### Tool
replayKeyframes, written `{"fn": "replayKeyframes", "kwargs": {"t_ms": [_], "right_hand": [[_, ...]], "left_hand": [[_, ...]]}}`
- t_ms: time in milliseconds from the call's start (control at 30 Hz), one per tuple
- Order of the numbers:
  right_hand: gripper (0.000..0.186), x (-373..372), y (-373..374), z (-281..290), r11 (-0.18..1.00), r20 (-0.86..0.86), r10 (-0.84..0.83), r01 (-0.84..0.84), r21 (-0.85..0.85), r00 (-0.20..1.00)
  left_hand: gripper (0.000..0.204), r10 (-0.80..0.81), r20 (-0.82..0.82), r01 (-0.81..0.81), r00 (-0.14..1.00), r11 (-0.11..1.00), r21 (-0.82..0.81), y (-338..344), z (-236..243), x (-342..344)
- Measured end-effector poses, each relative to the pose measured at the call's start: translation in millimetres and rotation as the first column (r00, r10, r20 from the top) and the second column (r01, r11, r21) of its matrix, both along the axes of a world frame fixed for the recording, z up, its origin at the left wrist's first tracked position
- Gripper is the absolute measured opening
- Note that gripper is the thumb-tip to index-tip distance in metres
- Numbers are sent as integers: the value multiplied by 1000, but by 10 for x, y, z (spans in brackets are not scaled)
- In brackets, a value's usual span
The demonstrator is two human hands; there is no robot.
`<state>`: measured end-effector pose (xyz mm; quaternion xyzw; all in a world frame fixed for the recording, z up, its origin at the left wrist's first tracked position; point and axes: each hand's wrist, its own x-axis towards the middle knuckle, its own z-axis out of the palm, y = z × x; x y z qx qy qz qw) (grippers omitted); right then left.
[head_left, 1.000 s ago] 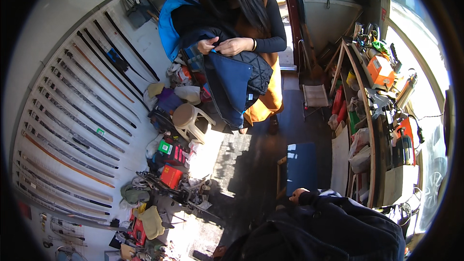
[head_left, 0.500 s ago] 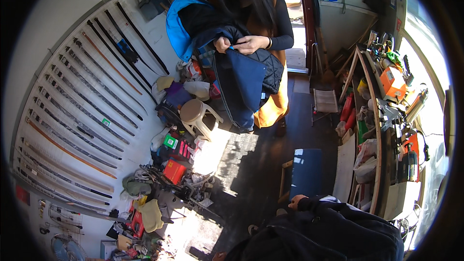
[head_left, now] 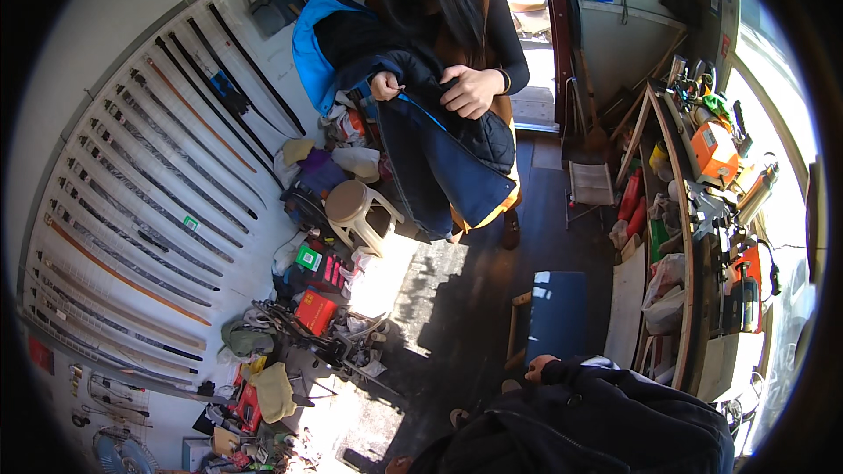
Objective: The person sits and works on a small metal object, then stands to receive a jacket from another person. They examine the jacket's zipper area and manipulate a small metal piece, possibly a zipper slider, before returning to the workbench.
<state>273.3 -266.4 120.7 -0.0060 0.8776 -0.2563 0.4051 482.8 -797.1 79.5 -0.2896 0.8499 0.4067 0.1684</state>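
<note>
At the bottom, my right hand (head_left: 539, 368) comes out of a dark sleeve with its fingers curled; whether it holds anything is hidden. It is beside the near edge of a blue panel (head_left: 562, 316), which has a wooden frame at its left. Only a sliver of my left hand (head_left: 399, 465) shows at the lower edge, its fingers hidden. Across from me, a person in a brown-orange garment stands holding a dark blue jacket (head_left: 457, 154) with a bright blue part (head_left: 314, 48). Both the person's hands (head_left: 472, 92) are at its opened front.
Belts (head_left: 167, 136) hang in rows on the left wall. Below them are a beige stool (head_left: 349, 202), a red box (head_left: 315, 312) and heaped goods. A folding stool (head_left: 591, 184) stands near the doorway. Along the right runs a wooden shelf (head_left: 689, 298) crowded with tools and an orange box (head_left: 713, 151).
The person's hands have moved apart on the jacket, and its front edge has swung open, showing the dark lining. My own hands have stayed in place.
</note>
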Motion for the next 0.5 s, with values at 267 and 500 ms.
{"fn": "replayKeyframes", "kwargs": {"t_ms": [267,500], "right_hand": [[41,1,12,-21,1000,-2,23,-23,18,1000],[42,-26,15,-50,999,-5,9,-9,-38,1000]], "left_hand": [[40,-6,13,6,1000,1000,-7,5,29,-40],[40,-1,20,1,1000,1000,-10,9,57,-42]]}}
